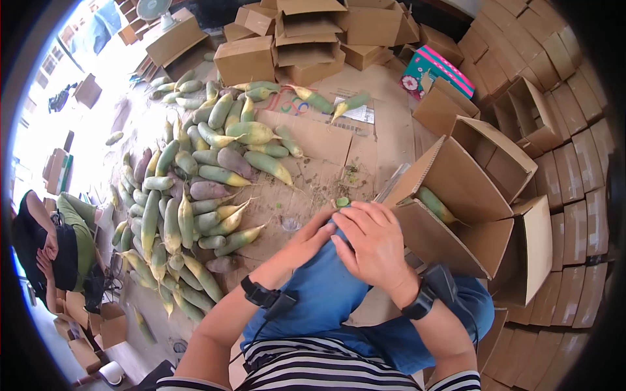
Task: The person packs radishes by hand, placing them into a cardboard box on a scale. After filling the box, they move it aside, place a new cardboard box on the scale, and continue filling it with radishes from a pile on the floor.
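The right hand (375,247) lies on top of the person's raised knee (329,287), which is clad in blue cloth. Its fingers are close together and bent lightly forward. The left hand (308,240) comes in from the side, and its fingertips are tucked under the right hand's fingers, so most of it is covered. A small green piece (342,202) shows just past both sets of fingertips, at the top of the knee. It touches or almost touches them, but whether either hand grips it cannot be told. Each wrist carries a dark band, the left band (261,294) with a cable hanging from it and the right band (425,296) with a bulkier block.

Just to the right of the hands stands an open carton (456,189) with one green-and-pale radish (433,203) lying inside. To the left, a large heap of radishes (189,202) is spread over flattened cardboard (326,150) on the floor, some of them green and yellowish and a few purple. More open boxes (306,39) are piled at the far side, near a pink and teal box (437,72). Stacks of folded cartons (574,163) line the right. At the far left another person (55,247) sits low beside the heap.
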{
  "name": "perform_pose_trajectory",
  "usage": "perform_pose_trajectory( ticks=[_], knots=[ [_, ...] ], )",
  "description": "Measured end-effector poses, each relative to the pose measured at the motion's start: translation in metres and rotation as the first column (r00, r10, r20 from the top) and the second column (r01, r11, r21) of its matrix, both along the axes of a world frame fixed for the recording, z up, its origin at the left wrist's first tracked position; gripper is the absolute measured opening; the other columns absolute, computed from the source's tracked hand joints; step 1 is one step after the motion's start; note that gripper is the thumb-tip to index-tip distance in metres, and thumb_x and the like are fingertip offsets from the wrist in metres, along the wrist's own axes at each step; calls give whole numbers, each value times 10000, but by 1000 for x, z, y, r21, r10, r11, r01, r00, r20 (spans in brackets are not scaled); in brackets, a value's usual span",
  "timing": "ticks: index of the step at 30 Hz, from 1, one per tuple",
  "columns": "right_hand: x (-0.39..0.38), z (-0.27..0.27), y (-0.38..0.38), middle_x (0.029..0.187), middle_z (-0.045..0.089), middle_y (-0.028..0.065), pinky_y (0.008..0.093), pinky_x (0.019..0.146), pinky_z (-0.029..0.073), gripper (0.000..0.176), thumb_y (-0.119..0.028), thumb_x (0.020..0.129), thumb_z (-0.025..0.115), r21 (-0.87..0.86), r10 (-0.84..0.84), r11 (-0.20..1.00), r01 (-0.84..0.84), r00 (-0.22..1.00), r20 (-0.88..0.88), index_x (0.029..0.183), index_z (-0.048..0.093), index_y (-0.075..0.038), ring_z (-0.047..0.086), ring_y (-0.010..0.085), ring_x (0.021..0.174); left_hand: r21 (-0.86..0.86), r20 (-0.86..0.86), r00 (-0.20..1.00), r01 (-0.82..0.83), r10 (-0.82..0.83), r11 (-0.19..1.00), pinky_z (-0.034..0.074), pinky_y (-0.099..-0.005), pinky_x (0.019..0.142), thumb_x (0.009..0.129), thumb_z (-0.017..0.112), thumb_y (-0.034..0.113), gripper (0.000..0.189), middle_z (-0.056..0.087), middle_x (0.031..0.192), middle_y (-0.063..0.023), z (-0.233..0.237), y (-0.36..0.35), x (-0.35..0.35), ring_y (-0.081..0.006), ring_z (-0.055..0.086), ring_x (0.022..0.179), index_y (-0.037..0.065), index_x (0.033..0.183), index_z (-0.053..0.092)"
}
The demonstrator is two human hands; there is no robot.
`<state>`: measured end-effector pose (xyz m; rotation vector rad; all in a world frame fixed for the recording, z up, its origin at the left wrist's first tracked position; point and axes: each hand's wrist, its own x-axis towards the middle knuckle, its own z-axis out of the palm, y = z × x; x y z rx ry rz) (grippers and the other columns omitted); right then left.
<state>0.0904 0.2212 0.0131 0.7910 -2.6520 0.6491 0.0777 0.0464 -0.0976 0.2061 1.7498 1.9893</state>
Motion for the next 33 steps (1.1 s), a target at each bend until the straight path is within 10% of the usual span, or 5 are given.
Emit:
perform_pose_trajectory(
  ticks=[2, 6, 14, 28, 33],
  knots=[
    [-5, -6, -2, 1075, 644, 89, 432, 907, 465, 295, -178, 756, 693, -9, 10, 1000, -10, 1000, -26, 1023, 671, -54, 599, 284, 1056, -293, 58, 981, 195, -186, 936, 399, -385, 1038, 932, 576, 439, 568, 532, 1292, -192, -46, -41, -1, -337, 526, 1193, 13, 1303, 514],
    [-7, -9, 0, 1046, 643, 96, 446, 922, 457, 272, -181, 750, 688, -50, 19, 999, -21, 999, -38, 985, 667, -45, 597, 284, 1033, -968, 134, 883, 214, -450, 131, 521, -453, 869, 822, 695, 418, 524, 466, 1358, -225, -107, -110, 5, -359, 568, 1129, 27, 1153, 587],
    [-14, -6, -3, 1045, 658, 89, 441, 906, 471, 262, -140, 730, 676, -36, 21, 999, -22, 1000, -19, 976, 679, -49, 613, 284, 1026, -985, -101, 979, -73, -179, 155, 521, -445, 867, 774, 709, 244, 471, 333, 1463, -246, -181, -180, -55, -370, 603, 1063, -42, 1111, 547],
    [-14, -6, -10, 1035, 670, 89, 413, 891, 470, 255, -125, 722, 625, -68, 11, 998, -13, 999, -36, 956, 696, -48, 621, 285, 1019, -779, -487, 831, -553, 270, 296, 456, -467, 676, 791, 681, 175, 210, 573, 806, -171, -174, -176, 23, -388, 565, 777, 26, 741, 542],
    [-11, -5, -10, 1036, 668, 86, 414, 883, 472, 251, -115, 720, 632, -85, 19, 996, -22, 999, -44, 956, 690, -51, 620, 288, 1014, -462, -407, 590, -791, 697, 401, 405, -299, 566, 846, 687, 181, 269, 504, 638, -23, -110, -187, 14, -133, 492, 600, 7, 718, 528]
  ],
)
